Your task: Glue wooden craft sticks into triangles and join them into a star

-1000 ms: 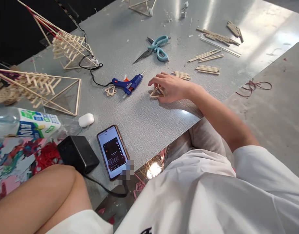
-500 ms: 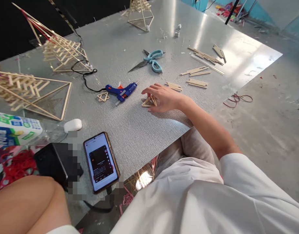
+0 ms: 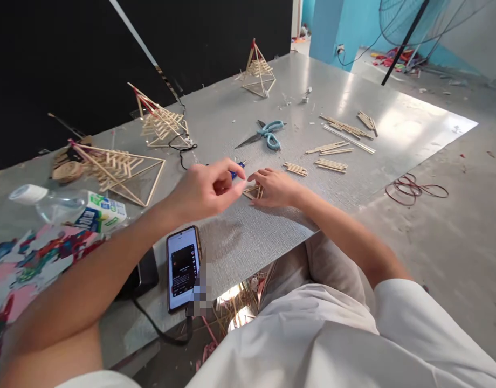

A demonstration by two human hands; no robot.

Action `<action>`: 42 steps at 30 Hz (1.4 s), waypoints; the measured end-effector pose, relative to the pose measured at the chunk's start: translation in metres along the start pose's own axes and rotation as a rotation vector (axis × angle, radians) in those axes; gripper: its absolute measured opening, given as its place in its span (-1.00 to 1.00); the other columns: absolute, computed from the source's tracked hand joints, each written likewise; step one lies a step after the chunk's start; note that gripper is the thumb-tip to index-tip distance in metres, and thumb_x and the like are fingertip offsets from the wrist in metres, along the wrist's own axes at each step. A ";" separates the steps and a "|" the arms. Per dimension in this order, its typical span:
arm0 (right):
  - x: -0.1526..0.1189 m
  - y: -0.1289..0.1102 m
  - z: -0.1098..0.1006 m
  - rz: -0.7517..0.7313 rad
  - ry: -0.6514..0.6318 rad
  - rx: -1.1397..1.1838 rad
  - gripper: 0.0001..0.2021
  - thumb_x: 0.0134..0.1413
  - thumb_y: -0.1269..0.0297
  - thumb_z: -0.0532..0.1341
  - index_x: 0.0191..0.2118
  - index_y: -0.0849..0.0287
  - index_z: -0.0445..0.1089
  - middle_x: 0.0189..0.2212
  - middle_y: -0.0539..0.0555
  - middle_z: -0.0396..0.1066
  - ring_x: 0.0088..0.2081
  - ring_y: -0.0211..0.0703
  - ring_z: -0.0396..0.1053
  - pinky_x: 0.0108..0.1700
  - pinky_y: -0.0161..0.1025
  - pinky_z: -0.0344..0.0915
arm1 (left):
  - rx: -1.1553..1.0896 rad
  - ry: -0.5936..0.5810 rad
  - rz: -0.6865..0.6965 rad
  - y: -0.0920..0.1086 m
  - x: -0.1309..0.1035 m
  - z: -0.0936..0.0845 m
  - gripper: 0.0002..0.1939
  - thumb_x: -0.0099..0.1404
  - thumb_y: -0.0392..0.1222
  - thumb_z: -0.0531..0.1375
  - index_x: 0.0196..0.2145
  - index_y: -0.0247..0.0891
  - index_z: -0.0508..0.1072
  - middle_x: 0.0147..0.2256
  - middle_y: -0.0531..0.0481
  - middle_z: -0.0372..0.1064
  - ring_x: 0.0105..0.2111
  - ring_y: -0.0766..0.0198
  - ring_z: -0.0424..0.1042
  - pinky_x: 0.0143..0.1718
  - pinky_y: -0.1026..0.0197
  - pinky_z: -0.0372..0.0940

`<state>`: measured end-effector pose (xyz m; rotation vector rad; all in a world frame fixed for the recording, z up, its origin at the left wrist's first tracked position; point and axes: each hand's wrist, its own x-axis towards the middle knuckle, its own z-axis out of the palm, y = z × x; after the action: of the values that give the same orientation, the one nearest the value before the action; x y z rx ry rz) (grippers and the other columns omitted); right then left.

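My left hand [image 3: 209, 188] is raised over the table with thumb and index finger pinched together; anything between the tips is too small to make out. Close beside it, my right hand [image 3: 275, 188] rests low on the table, its fingers and thumb around a small triangular frame of wooden sticks [image 3: 254, 191]. Part of that frame is covered by the hands. Behind my left hand shows only a piece of the blue glue gun [image 3: 239, 169]. Short stick bundles lie just beyond my right hand, the nearest a small row of sticks [image 3: 295, 169].
Blue-handled scissors [image 3: 268, 133] lie farther back. Larger stick pyramids [image 3: 163, 126] stand at the left and back. A phone [image 3: 183, 269] with a cable lies at the front edge, near a plastic bottle [image 3: 60, 205]. More loose sticks [image 3: 345, 127] are at the right.
My left arm has swung up from the lower left, bringing the pinched hand beside the small frame and covering most of the glue gun. My right hand stays at the frame. The view has tilted upward and left.
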<state>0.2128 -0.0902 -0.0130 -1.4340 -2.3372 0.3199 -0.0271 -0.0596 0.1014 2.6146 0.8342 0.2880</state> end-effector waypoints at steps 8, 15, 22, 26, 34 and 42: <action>0.001 -0.010 0.005 -0.103 0.004 0.029 -0.36 0.34 -0.25 0.40 0.24 0.18 0.44 0.00 0.27 0.61 0.04 0.16 0.50 0.06 -0.03 0.35 | 0.097 -0.215 -0.113 -0.051 -0.003 0.042 -0.35 0.40 0.15 0.24 0.28 -0.33 0.47 -0.39 0.05 0.53 -0.41 0.15 0.45 -0.26 0.13 0.13; -0.012 0.010 -0.013 -0.164 -0.024 -0.004 -0.36 0.38 -0.28 0.34 0.26 0.17 0.46 0.01 0.29 0.61 0.02 0.21 0.50 0.08 0.07 0.39 | 0.103 -0.170 -0.139 -0.053 -0.005 0.054 -0.30 0.43 0.19 0.25 0.37 -0.26 0.46 -0.43 0.07 0.49 -0.41 0.12 0.46 -0.27 0.11 0.09; -0.019 0.006 0.004 -0.106 0.028 0.072 -0.30 0.30 -0.38 0.38 0.23 0.11 0.47 -0.01 0.27 0.61 -0.02 0.22 0.49 0.08 0.17 0.45 | 0.051 -0.222 -0.139 -0.061 0.001 0.064 -0.45 0.43 0.12 0.29 0.24 -0.21 0.56 -0.45 0.11 0.48 -0.45 0.17 0.42 -0.29 0.12 0.10; -0.017 0.000 0.002 -0.140 0.009 0.096 -0.36 0.36 -0.31 0.36 0.23 0.14 0.47 0.03 0.29 0.62 0.00 0.21 0.49 0.10 0.17 0.47 | -0.035 -0.254 -0.287 -0.048 -0.002 0.062 -0.49 0.39 0.07 0.32 0.19 -0.23 0.53 -0.48 0.15 0.47 -0.47 0.18 0.41 -0.29 0.13 0.11; -0.020 -0.007 -0.001 -0.231 -0.048 0.146 -0.56 0.44 -0.08 0.31 0.24 0.06 0.43 0.11 0.26 0.61 0.09 0.24 0.50 0.17 0.21 0.50 | -0.536 -0.362 -0.550 -0.040 0.001 0.060 -0.48 0.29 0.21 0.33 -0.01 -0.25 0.54 -0.59 0.16 0.27 -0.58 0.25 0.15 -0.51 0.18 0.00; -0.021 -0.006 -0.004 -0.310 0.136 0.187 -0.46 0.46 -0.07 0.34 0.35 0.11 0.36 0.25 0.33 0.54 0.21 0.22 0.48 0.25 0.21 0.49 | -0.926 -0.398 -0.498 -0.048 0.000 0.057 -0.35 0.21 0.44 0.51 -0.28 -0.23 0.49 -0.56 0.12 0.25 -0.61 0.39 0.11 -0.62 0.30 -0.07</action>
<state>0.2183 -0.1113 -0.0115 -0.9592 -2.3040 0.3314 -0.0340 -0.0401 0.0294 1.4842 0.8861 -0.0078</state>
